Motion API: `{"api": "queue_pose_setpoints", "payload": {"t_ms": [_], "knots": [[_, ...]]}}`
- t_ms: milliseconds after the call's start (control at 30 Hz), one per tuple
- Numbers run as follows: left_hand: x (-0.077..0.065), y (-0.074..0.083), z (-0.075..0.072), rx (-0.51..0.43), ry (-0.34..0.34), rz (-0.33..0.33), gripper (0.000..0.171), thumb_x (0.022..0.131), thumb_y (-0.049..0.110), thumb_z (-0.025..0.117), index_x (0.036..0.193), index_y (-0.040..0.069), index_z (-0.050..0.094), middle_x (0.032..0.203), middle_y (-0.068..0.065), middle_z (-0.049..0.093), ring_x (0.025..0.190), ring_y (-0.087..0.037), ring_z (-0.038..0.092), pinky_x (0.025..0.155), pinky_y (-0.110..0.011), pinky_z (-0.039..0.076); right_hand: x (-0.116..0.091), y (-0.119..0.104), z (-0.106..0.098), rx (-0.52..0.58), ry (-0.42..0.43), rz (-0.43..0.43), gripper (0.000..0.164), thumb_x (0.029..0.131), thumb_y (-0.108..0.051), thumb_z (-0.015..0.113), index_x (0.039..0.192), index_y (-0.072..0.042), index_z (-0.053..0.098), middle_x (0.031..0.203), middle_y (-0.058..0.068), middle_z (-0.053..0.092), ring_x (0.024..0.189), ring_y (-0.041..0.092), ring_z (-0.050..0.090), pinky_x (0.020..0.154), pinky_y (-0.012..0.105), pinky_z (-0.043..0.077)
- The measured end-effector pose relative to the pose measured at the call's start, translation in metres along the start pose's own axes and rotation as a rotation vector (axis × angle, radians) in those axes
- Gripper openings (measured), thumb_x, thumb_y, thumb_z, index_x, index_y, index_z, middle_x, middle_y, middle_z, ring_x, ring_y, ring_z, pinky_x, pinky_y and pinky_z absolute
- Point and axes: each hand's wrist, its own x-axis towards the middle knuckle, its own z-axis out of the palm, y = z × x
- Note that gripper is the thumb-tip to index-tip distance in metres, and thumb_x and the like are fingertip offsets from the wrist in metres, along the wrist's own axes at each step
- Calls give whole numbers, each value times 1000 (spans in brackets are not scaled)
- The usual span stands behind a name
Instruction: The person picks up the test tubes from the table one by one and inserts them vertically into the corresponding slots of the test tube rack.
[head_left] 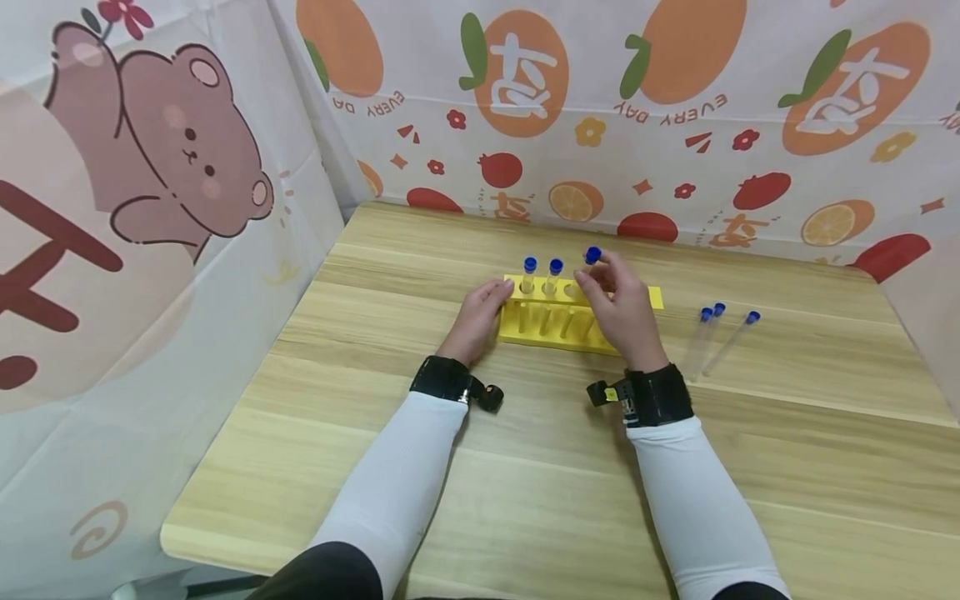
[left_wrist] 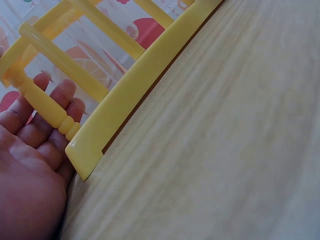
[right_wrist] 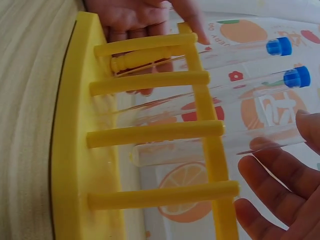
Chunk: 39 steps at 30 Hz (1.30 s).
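A yellow test tube rack (head_left: 555, 338) stands on the table. My left hand (head_left: 477, 322) grips its left end, thumb by the top plate; in the left wrist view the fingers (left_wrist: 62, 92) reach behind the end post. Two clear test tubes (right_wrist: 235, 92) with blue caps stand in neighbouring holes on that side. With thumb and fingertips my right hand (head_left: 628, 315) pinches a third test tube (right_wrist: 170, 152) near its blue cap. This tube passes through the top plate, its rounded lower end short of the rack's base in the right wrist view.
Several blue-capped tubes (head_left: 729, 343) lie on the wooden table (head_left: 525, 500) to the right of the rack. A fruit-printed cloth (head_left: 660, 167) hangs behind the table, and a bear-printed cloth (head_left: 172, 317) hangs on the left.
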Motion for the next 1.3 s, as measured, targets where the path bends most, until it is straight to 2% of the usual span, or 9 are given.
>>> {"api": "queue_pose_setpoints", "payload": {"t_ms": [267,767,967,1167,1300], "knots": [[-1,-1,-1,18,2,3,40,96,38,50,107,2,62,119,-8,58,114,-15,49,105,-33,38,-2,5,4,-40,-21,2,39,92,-40,56,124,-19,53,102,2,63,96,17,60,84,37,54],[-2,0,-1,4,1,-8,38,96,37,51,103,1,61,115,-8,58,108,-18,50,103,-40,39,-3,7,7,-124,-28,-10,35,92,-36,58,121,-17,54,99,3,64,89,16,59,70,28,52],[-1,-1,-1,17,1,-3,39,96,39,51,104,2,62,118,-8,58,110,-15,49,105,-37,37,-3,8,7,-122,-29,-21,35,91,-35,59,120,-17,54,98,2,64,89,15,59,70,28,52],[2,-2,-1,-10,-12,6,42,97,36,50,109,-3,60,122,-12,57,114,-17,49,106,-37,37,-2,9,6,-121,-31,-31,35,91,-35,60,120,-16,54,97,2,64,88,13,60,70,25,52],[2,-2,0,-9,-11,-5,41,97,36,50,109,-2,60,123,-12,57,114,-17,49,106,-37,37,-2,10,7,-116,-34,-26,34,91,-32,61,120,-16,54,97,1,64,87,13,59,69,24,52]]}}
